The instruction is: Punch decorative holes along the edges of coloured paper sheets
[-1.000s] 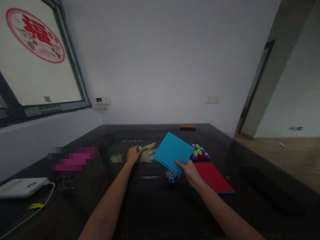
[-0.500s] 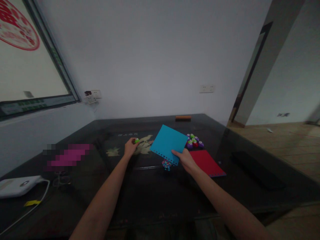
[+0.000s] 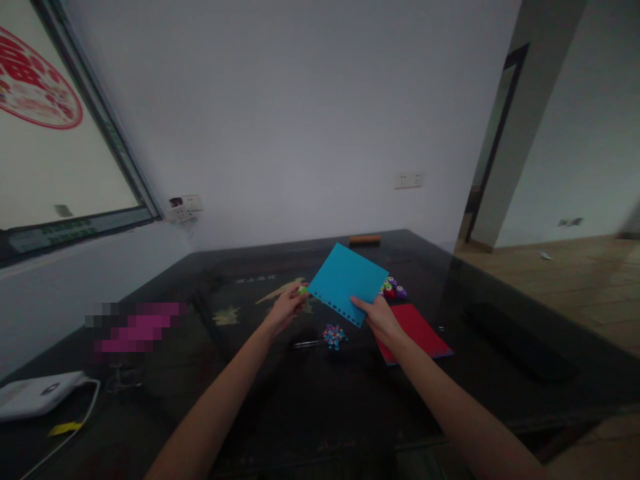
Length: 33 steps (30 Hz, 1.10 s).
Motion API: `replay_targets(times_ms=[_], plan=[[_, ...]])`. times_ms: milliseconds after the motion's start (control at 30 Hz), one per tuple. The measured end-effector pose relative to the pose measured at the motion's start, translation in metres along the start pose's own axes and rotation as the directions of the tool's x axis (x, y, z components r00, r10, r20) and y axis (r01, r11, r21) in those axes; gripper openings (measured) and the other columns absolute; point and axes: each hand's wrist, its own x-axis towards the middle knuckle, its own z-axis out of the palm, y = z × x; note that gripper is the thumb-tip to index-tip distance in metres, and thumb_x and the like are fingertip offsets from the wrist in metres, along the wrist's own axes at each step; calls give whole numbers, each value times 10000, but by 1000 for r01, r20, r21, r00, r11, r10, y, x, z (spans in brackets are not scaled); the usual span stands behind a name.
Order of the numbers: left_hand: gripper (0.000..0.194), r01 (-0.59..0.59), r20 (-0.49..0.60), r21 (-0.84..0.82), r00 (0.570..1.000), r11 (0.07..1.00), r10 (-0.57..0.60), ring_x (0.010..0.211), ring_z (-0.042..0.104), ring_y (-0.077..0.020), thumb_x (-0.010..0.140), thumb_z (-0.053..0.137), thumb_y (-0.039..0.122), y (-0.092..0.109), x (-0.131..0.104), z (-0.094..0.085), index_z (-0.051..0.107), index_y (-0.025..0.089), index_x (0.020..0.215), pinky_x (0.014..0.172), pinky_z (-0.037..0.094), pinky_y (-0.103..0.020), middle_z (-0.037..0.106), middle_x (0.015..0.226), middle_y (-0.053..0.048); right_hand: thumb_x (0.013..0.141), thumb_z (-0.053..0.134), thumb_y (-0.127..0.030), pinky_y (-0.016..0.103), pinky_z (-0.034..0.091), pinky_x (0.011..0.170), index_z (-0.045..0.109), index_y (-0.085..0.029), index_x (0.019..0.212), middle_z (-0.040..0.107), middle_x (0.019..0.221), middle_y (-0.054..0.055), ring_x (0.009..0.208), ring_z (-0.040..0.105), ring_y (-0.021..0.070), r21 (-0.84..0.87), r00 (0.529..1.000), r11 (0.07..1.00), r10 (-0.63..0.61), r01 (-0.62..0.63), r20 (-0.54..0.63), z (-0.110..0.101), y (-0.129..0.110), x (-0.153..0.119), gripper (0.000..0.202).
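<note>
My right hand grips a blue square board by its lower right edge, thumb on top; a row of holes runs along the near edge. In my left hand is a small green ball with an eye-like spot, pinched between the fingers close to the board's left corner. Below the board lies a pile of small pink, blue and white pieces. Behind the board, several purple, green and red eye balls are partly hidden. A red board lies under my right wrist.
The dark glossy table also bears a brown cylinder at the back and a long black object at right. On the left are a white device with a cable and a blurred-out magenta patch.
My left hand has moved right with the green ball, up to the blue board's corner. The blue board has shifted slightly right, uncovering the pile of small pieces and hiding more of the eye balls.
</note>
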Motion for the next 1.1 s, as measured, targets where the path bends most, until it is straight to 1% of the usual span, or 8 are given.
replay_targets(times_ms=[67, 133, 267, 433, 633, 767, 933, 1100], plan=[[446, 42, 45, -93, 998, 995, -38, 547, 501, -38, 628, 733, 292, 0, -19, 10, 586, 165, 1029, 493, 360, -152, 637, 862, -38, 528, 760, -267, 421, 473, 883, 600, -174, 988, 653, 1062, 73, 985, 607, 267, 5, 1000, 1000, -16, 16, -15, -3, -2, 2, 496], [437, 84, 58, -179, 996, 980, -74, 630, 551, -58, 662, 716, 284, -2, -35, 17, 585, 180, 1065, 563, 408, -161, 638, 918, -48, 537, 756, -275, 420, 475, 879, 590, -177, 1012, 652, 1064, 75, 995, 603, 266, -7, 999, 1000, -18, 18, -31, -5, -3, 4, 513], [338, 155, 54, -297, 988, 942, -145, 763, 608, -102, 726, 662, 324, -9, -53, 23, 601, 208, 1038, 732, 470, -225, 633, 980, -50, 528, 757, -281, 427, 474, 873, 561, -178, 1081, 634, 1099, 87, 994, 603, 268, -62, 997, 997, -45, 42, -58, -7, -4, 5, 595], [330, 149, 45, -240, 989, 959, -142, 779, 636, -131, 724, 669, 307, -11, -57, 24, 594, 206, 1028, 756, 496, -270, 631, 986, -58, 489, 771, -258, 431, 462, 883, 526, -177, 1144, 625, 1113, 104, 988, 603, 268, -114, 995, 991, -79, 73, -54, -10, -5, 6, 704], [329, 103, 7, -120, 995, 987, -103, 802, 637, -147, 714, 675, 310, 3, -63, 28, 607, 165, 1002, 700, 496, -241, 631, 1006, -79, 500, 770, -281, 440, 466, 877, 515, -192, 1152, 624, 1117, 89, 984, 601, 264, -153, 996, 985, -88, 82, -31, -11, -6, 5, 706], [419, 73, 11, -111, 997, 991, -72, 772, 636, -139, 667, 715, 259, 8, -63, 28, 579, 177, 1054, 699, 488, -241, 641, 969, -65, 514, 769, -281, 422, 455, 897, 549, -177, 1104, 630, 1104, 94, 988, 598, 262, -244, 986, 958, -164, 152, -31, -10, -10, 4, 638], [411, 52, 16, -119, 999, 992, -50, 801, 633, -151, 652, 723, 266, 7, -63, 29, 595, 163, 1029, 766, 480, -279, 648, 999, -85, 514, 770, -310, 411, 450, 893, 605, -169, 1013, 664, 1018, 93, 966, 604, 268, -378, 960, 888, -281, 261, 2, -11, -16, 6, 544], [380, 71, 30, -81, 997, 994, -69, 792, 637, -155, 652, 720, 298, 7, -64, 29, 624, 145, 986, 743, 480, -268, 652, 995, -96, 504, 772, -326, 406, 465, 851, 635, -149, 897, 687, 928, 104, 875, 632, 269, -402, 960, 881, -281, 248, -23, -11, -18, 6, 452]])
